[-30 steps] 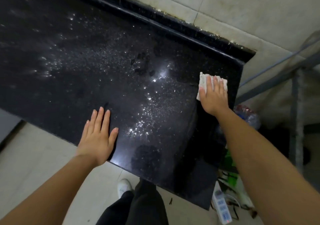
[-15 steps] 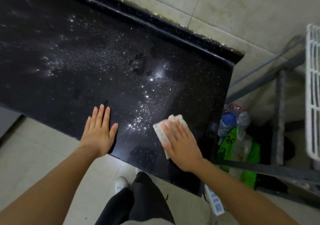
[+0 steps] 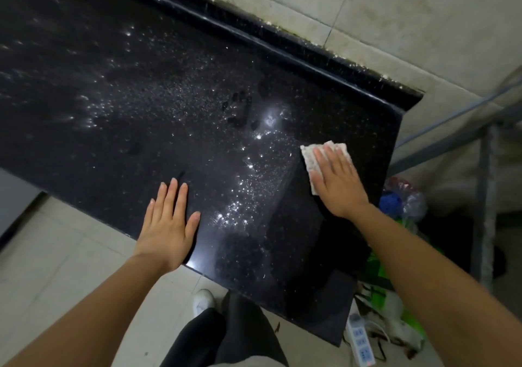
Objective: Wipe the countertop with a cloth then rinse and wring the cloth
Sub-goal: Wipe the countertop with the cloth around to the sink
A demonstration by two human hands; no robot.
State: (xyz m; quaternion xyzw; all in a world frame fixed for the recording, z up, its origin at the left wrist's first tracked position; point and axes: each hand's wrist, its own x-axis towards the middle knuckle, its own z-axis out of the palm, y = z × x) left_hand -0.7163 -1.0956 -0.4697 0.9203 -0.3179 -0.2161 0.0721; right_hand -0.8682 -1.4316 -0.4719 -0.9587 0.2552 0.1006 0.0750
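A black speckled countertop (image 3: 175, 107) fills the upper left, wet with scattered droplets that glint in the middle. My right hand (image 3: 337, 181) presses flat, fingers straight, on a folded white cloth (image 3: 310, 156) near the counter's right end. Most of the cloth is under the palm; its far and left edges show. My left hand (image 3: 168, 222) rests flat on the counter's near edge, fingers together and pointing away from me.
A raised black backsplash (image 3: 282, 39) runs along the tiled wall. Beyond the counter's right end stand a grey metal frame (image 3: 484, 191), plastic bags (image 3: 401, 200) and a white power strip (image 3: 360, 341) on the floor. My shoe and dark trousers are below.
My right hand has slid the cloth from the near edge back away from me and to the right. A second ago it was at the far right corner. The left hand stayed put.
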